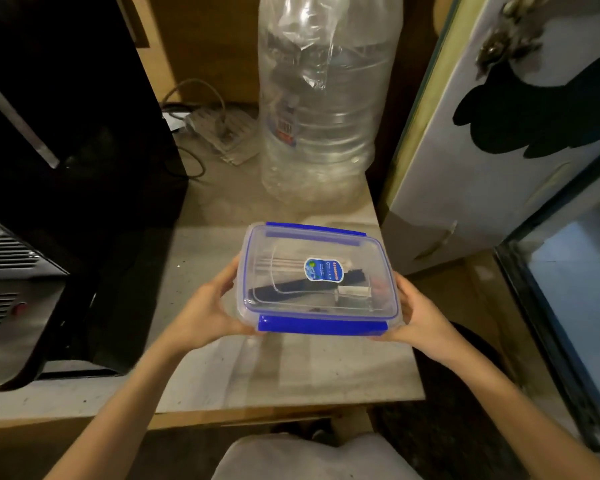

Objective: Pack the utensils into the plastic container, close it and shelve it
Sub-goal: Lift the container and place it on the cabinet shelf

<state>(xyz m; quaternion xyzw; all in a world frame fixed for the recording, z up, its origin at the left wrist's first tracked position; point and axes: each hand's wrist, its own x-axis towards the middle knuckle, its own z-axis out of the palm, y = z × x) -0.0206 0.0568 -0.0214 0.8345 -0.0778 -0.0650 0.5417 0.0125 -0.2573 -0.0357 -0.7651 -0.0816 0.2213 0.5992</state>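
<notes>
Clear plastic container (317, 277) with blue clips sits lidded between both hands, held just above or on the pale desk (291, 372); which, I cannot tell. Utensils (291, 284) lie inside, dim through the lid. The left hand (210, 306) clamps its left end, the right hand (418, 315) its right end. The near clip (323, 323) looks folded down; the far one (312, 227) seems flat too, yet an unlatched side could let the lid pop during the lift. Just behind stands a big water bottle (323, 98), which a forward push could knock. A cable (194, 109) trails at the back left.
</notes>
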